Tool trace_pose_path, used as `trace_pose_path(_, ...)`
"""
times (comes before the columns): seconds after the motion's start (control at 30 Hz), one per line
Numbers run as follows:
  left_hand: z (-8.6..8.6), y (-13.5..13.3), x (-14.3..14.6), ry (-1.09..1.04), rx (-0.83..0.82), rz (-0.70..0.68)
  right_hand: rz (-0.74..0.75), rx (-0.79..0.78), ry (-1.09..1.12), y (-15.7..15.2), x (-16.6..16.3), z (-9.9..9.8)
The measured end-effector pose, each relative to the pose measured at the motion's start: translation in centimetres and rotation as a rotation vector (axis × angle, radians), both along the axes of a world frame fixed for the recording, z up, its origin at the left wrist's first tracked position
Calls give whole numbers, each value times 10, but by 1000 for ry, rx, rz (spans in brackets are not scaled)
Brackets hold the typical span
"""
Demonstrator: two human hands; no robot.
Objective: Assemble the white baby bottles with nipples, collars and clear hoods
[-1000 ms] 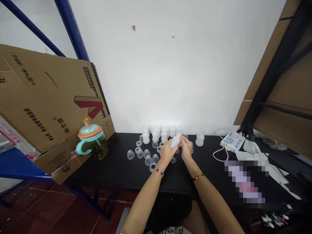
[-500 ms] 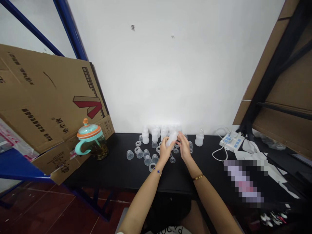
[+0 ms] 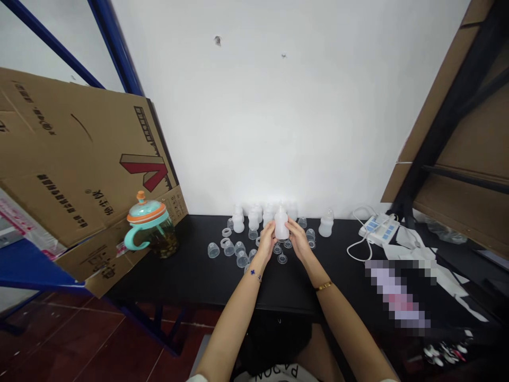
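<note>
A whitish baby bottle [image 3: 281, 227] stands upright between my hands, a narrow nipple-like tip at its top. My left hand [image 3: 266, 241] is closed around its left side, and my right hand [image 3: 298, 237] grips its right side. Behind it are several similar white bottles [image 3: 253, 218] in rows by the wall. Clear dome caps [image 3: 242, 259] and pale rings [image 3: 226, 232] lie to the left of my hands. Just below the bottle, small clear nipple pieces [image 3: 282, 258] rest on the black table [image 3: 191, 286]. My fingers partly cover the bottle's sides.
A lone white bottle [image 3: 326, 224] stands to the right, near a white power strip [image 3: 379, 229] with a looping cable. A teal-lidded jug [image 3: 151, 228] is at the left beside a large cardboard sheet [image 3: 91, 159]. White paper scraps [image 3: 441, 273] lie at the right.
The bottle has turned from tilted to upright between my hands. My right hand has moved from its top down to its side.
</note>
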State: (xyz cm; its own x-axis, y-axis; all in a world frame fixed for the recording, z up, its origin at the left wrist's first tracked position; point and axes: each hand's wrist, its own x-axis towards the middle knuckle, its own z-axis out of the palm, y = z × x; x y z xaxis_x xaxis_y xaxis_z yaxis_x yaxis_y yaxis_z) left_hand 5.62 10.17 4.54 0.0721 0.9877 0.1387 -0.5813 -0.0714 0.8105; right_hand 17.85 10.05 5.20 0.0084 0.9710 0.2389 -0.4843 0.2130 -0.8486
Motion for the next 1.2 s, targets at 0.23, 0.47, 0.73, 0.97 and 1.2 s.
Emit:
trace_pose_path(0.23, -2, 4, 1, 118, 69, 187, -115, 3, -58, 4, -3, -10)
trace_pose_path(0.47, -1, 1, 0, 167, 55, 138, -146, 63, -94, 6, -7, -12)
trace_pose_path(0.73, 5, 0, -3, 111, 60, 112, 14, 20, -46, 1, -1, -7)
trace_pose_path(0.97, 5, 1, -4, 107, 64, 135, -22, -1, -66, 3, 3, -8)
trace_pose_path(1.2, 6, 4, -6, 97, 137, 75, -42, 17, -82, 10, 8, -12)
